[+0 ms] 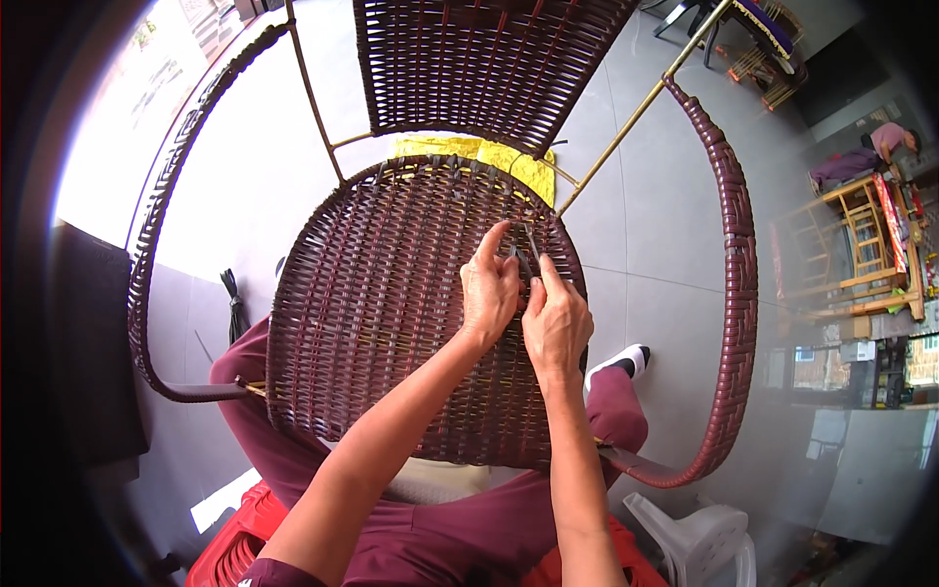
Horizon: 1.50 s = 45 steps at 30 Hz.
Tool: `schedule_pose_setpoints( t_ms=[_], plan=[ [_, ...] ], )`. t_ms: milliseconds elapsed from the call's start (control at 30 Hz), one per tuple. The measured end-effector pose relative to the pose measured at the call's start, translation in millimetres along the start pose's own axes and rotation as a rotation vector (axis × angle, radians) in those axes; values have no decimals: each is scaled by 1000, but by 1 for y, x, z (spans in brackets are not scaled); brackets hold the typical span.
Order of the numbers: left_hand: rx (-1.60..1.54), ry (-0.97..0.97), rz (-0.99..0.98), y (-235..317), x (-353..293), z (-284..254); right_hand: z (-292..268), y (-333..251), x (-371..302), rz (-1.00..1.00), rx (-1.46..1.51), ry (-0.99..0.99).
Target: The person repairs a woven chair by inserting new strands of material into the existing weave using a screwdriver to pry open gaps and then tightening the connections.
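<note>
A dark brown woven chair seat [391, 293] lies across my lap, joined by a metal frame to its woven backrest [479, 73]. Over the seat's upper right part, both my hands work close together at a thin dark weaving strip [533, 243]. My right hand [556, 323] pinches the strip between thumb and index finger. Beside it, my left hand [489, 293] has its index finger stretched along the weave, while its thumb and curled fingers close near a loop of the strip. Part of the strip is hidden by the fingers.
Wrapped armrests [734, 264] curve around both sides. Yellow cloth or wrapping [528, 171] shows behind the seat. A bundle of dark strips [235, 303] hangs at left. Red stools [235, 538] and a white plastic chair [690, 538] stand below. Another person [885, 142] bends at far right by wooden frames [861, 235].
</note>
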<state>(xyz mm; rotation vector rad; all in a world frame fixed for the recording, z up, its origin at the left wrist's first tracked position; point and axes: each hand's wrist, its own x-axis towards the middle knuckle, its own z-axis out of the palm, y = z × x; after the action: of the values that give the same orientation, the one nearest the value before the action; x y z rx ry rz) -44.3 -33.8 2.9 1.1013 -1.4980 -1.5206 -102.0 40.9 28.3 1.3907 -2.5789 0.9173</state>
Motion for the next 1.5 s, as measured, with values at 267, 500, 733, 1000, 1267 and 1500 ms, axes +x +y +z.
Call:
schedule_pose_setpoints(
  t_ms=[267,500,733,1000,1267,1500],
  plan=[
    [-44,6,-51,6,-3,1,18,6,45,122,158,-13],
    [58,40,44,7,-4,-2,41,4,62,-57,182,25],
    [-182,-92,-72,10,-9,-10,49,20,65,-25,372,63],
    [-478,-62,-38,12,-34,-20,44,12,65,30,517,128],
    [29,-62,41,28,-30,-22,25,-13,100,91,829,49],
    [137,-83,66,27,1,-15,-2,-35,134,-58,736,164]
  ],
)
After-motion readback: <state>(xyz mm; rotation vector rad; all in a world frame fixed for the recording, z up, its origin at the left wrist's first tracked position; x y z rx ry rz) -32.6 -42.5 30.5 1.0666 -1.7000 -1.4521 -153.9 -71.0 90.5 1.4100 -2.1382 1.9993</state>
